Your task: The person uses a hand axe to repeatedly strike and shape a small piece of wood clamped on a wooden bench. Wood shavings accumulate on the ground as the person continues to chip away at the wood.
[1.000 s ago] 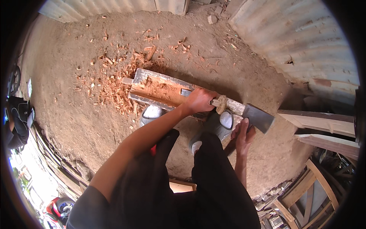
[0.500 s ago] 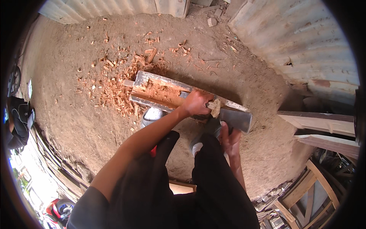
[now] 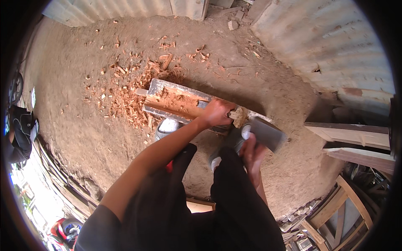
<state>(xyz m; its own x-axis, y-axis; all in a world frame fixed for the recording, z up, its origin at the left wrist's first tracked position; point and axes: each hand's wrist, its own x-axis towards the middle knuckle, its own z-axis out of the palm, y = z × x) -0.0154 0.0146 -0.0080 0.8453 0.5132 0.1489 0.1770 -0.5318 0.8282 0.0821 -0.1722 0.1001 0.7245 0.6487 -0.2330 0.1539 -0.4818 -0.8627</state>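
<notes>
A hollowed wooden block (image 3: 176, 86) lies slantwise on the ground before me, its inside orange-brown and freshly cut. My left hand (image 3: 217, 113) is closed round a chisel; its flat metal blade (image 3: 203, 104) points left into the hollow. The chisel's pale, frayed handle end (image 3: 239, 117) sticks out to the right of that fist. Just right of it, my right hand (image 3: 253, 154) grips a mallet with a dark rectangular head (image 3: 268, 134), slightly blurred and apart from the chisel. The mallet's handle is mostly hidden by the fingers.
Wood chips (image 3: 125, 104) litter the dirt left of and beyond the block. My shod feet (image 3: 167, 126) stand close to its near side. Corrugated metal sheets (image 3: 326, 42) rise at the far right. Stacked boards (image 3: 347, 134) and a wooden frame (image 3: 335, 209) stand on the right.
The mallet and my right hand have swung a little to the right, away from the chisel's end. My left hand and the chisel have stayed nearly in place.
</notes>
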